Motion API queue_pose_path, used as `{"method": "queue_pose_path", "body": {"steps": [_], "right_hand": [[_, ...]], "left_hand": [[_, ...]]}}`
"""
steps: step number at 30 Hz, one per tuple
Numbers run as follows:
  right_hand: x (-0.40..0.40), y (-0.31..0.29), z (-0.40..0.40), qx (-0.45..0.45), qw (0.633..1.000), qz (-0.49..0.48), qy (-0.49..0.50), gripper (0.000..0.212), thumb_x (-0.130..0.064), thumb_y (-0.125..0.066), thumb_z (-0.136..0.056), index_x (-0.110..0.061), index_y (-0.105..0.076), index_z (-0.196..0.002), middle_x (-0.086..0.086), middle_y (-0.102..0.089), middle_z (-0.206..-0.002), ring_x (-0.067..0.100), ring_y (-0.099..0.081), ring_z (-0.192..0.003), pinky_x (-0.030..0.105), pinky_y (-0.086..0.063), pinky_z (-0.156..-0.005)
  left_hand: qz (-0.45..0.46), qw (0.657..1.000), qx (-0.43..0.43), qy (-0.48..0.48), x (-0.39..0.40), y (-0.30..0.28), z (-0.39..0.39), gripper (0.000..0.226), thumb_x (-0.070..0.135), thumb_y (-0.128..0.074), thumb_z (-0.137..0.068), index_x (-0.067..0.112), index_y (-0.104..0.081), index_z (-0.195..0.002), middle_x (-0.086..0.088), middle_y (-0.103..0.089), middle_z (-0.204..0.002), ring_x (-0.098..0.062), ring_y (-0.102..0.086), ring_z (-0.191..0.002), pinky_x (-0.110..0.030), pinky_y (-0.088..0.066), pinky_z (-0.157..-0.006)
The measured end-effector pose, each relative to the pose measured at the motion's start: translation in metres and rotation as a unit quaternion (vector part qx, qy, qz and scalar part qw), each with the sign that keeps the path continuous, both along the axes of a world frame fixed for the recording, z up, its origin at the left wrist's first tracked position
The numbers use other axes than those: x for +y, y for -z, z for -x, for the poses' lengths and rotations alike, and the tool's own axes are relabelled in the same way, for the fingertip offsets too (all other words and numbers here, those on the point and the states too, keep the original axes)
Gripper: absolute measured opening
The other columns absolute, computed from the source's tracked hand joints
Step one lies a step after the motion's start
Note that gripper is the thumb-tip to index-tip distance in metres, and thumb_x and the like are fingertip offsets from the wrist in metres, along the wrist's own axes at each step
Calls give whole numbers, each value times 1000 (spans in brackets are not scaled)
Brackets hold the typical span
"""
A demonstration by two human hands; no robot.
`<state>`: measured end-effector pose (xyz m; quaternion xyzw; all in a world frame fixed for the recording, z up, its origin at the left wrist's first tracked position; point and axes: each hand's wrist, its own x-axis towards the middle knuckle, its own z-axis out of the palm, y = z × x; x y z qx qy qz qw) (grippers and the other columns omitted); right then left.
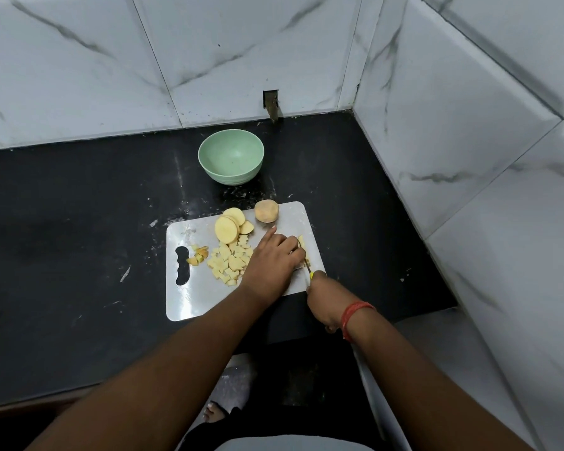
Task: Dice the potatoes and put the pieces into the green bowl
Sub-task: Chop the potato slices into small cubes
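Potato strips lie on the right part of the board, just past the left hand, which is laid over them with its fingers curled down onto them and the forefinger stretched toward the far edge of the board. How much of the strips that grip covers cannot be told, since the hand hides most of them. The knife shows only as a short stretch of blade and a yellow handle between the two hands, its blade at the near end of the strips; the right hand is closed round the handle at the board's near right corner, so that grip is tight on the knife. A red thread circles the right wrist. Diced pieces sit in a heap in the middle of the board, touching the left hand's left side. Round slices lean in a stack at the far side of the board, just beyond the dice, and a potato end with skin stands at the far edge of the board, just beyond the forefinger. A few skin scraps lie beside the board's handle slot on its left. The bowl stands on the black tabletop beyond the board, well apart from both hands, and no pieces show in it.
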<state>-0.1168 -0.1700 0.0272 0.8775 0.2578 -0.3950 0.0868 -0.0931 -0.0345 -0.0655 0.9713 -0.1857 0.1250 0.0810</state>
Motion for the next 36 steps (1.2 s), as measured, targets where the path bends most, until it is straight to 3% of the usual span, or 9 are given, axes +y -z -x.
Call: {"method": "queue_pose_path", "body": {"steps": [4,6,8,11,13,23,27,32,36], "right_hand": [[-6,20,3,-78,995,55,26,14,-32,-57,-88,-23,-62,-78,-6,-34,-54,9,-25,-47,21,-21,-49],[-10,30,6,-48,996,24,69,34,-30,-57,-89,-14,-46,-61,-5,-34,-53,9,-28,-46,16,-34,-59],[-25,43,16,-42,998,-9,51,33,-13,-43,-99,-4,-47,-68,2,-41,-63,16,-43,-57,25,-41,-77],[-24,32,18,22,934,-152,322,21,-11,-38,-99,-4,-55,-111,-3,-38,-71,9,-37,-60,14,-36,-53],[-34,41,18,-12,943,-146,300,27,-12,-39,-98,-5,-47,-124,-5,-34,-73,6,-32,-59,13,-29,-50],[-46,43,28,-2,952,-158,263,29,-12,-39,-99,-2,-44,-125,10,-50,-102,10,-37,-62,17,-31,-58],[-52,38,35,-2,954,-147,260,27,-13,-37,-100,-4,-43,-124,16,-57,-117,22,-47,-86,25,-39,-63],[-56,24,34,-39,919,-219,327,10,-18,-39,-102,-10,-40,-99,13,-56,-96,24,-54,-85,28,-35,-70],[-52,24,15,-91,881,-281,370,15,-21,-40,-103,-8,-45,-107,10,-55,-92,22,-53,-80,29,-35,-68]], "left_hand": [[-7,1000,3,-2,1,2,1,15,3,-66,-81,16,-65,-87,-3,-55,-86,-28,-57,-85,-52,-43,-110],[-12,1000,2,-3,2,4,1,14,4,-63,-83,16,-66,-90,-3,-56,-88,-28,-58,-87,-52,-41,-112],[-11,1000,-2,-8,4,4,0,14,6,-59,-83,15,-67,-91,-3,-56,-89,-28,-58,-88,-53,-41,-111],[-6,1000,-2,-1,6,3,-2,13,5,-67,-81,15,-66,-89,-3,-56,-88,-28,-58,-87,-52,-43,-110],[-7,1000,-2,10,5,2,1,16,4,-72,-79,14,-67,-89,-4,-57,-88,-29,-59,-86,-51,-44,-109],[-29,999,22,8,2,-2,7,19,6,-64,-83,16,-67,-98,-4,-60,-99,-30,-59,-101,-50,-38,-115],[-31,999,29,6,1,-3,7,19,6,-60,-85,16,-67,-100,-5,-61,-102,-30,-60,-102,-50,-38,-115],[-13,999,35,21,4,-2,7,20,6,-58,-86,16,-66,-102,-5,-60,-102,-28,-58,-102,-50,-35,-117],[1,999,29,40,9,3,8,18,10,-57,-85,16,-66,-99,-4,-59,-101,-26,-58,-103,-51,-32,-118]]}}
